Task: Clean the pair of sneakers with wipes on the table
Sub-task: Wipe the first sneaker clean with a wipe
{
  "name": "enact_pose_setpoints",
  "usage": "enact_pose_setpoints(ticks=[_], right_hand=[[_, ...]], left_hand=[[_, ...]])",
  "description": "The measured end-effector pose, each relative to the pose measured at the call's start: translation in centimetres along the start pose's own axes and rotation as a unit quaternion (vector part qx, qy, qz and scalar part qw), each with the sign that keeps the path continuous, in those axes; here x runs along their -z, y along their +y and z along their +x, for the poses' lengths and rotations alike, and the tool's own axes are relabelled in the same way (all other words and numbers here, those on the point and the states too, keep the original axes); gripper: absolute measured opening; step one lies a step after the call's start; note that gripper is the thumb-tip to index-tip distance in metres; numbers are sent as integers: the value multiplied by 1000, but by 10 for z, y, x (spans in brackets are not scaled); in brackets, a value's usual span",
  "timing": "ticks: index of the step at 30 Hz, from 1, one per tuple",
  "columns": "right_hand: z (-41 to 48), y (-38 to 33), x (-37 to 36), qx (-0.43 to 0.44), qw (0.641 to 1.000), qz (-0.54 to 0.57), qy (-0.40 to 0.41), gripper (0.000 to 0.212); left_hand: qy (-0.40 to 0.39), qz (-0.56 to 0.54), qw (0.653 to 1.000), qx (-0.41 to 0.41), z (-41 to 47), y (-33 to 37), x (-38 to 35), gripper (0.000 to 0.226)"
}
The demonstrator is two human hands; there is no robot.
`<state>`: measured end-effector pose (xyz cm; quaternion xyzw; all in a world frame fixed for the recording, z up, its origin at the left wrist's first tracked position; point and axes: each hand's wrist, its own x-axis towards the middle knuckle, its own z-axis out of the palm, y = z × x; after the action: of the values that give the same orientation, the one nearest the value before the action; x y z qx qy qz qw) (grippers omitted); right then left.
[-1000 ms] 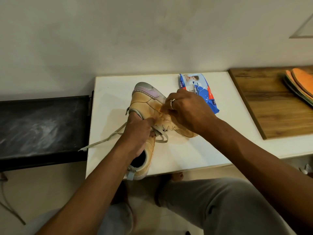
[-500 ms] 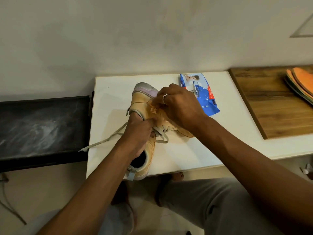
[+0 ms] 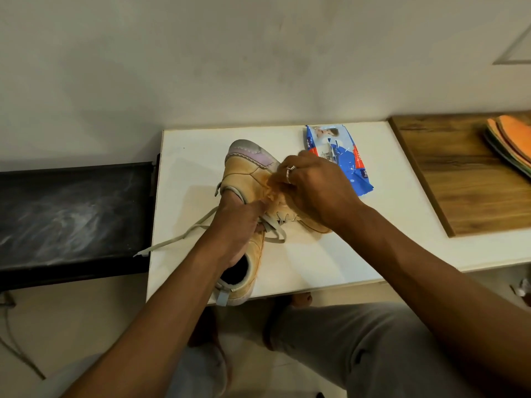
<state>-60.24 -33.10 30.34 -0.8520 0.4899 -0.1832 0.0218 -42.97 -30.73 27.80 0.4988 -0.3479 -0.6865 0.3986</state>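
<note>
Two tan sneakers lie on the white table [image 3: 359,254]. The near sneaker [image 3: 250,271] points away from me, its heel at the front edge; my left hand [image 3: 238,225] grips it at the lace area. The far sneaker [image 3: 244,168], with a grey and lilac toe cap, lies partly under my hands. My right hand [image 3: 313,191], a ring on one finger, presses a crumpled, stained wipe [image 3: 273,191] against the far sneaker's upper. A blue wipes pack [image 3: 342,156] lies just behind my right hand.
A loose lace [image 3: 172,239] trails off the table's left edge. A dark bench [image 3: 71,214] stands to the left. A wooden board [image 3: 465,179] with orange insoles [image 3: 511,139] sits at the right. My knees are under the table's front edge.
My right hand with the wipe has slid left and away along the far sneaker, toward its toe. My left hand has stayed on the near sneaker.
</note>
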Motion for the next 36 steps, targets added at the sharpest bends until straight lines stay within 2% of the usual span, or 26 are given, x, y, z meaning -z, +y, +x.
enact_pose_setpoints(ticks=[4, 10, 14, 17, 22, 26, 30, 36], right_hand=[[13, -4, -5, 3, 1000, 17, 7, 26], [-15, 12, 13, 22, 997, 0, -67, 22], [-34, 19, 21, 34, 996, -10, -83, 22], [-32, 13, 19, 43, 997, -18, -62, 26], [-5, -8, 2, 34, 999, -24, -2, 21], [4, -11, 2, -1, 999, 34, 15, 22], [-13, -10, 7, -14, 997, 71, -28, 19], [-26, -15, 13, 2, 995, 65, -69, 20]], left_hand=[[19, 6, 1000, 2, 2, -1, 3, 22], [32, -6, 999, 4, 2, -1, 2, 24], [28, -6, 1000, -4, 0, 0, 1, 25], [29, 8, 1000, 4, 1, -2, 2, 24], [5, 10, 1000, 21, -2, 2, 0, 28], [13, -22, 999, 24, -5, 9, -1, 25], [2, -112, 992, 57, -9, 18, -1, 52], [11, -124, 990, 68, -9, 17, -1, 57]])
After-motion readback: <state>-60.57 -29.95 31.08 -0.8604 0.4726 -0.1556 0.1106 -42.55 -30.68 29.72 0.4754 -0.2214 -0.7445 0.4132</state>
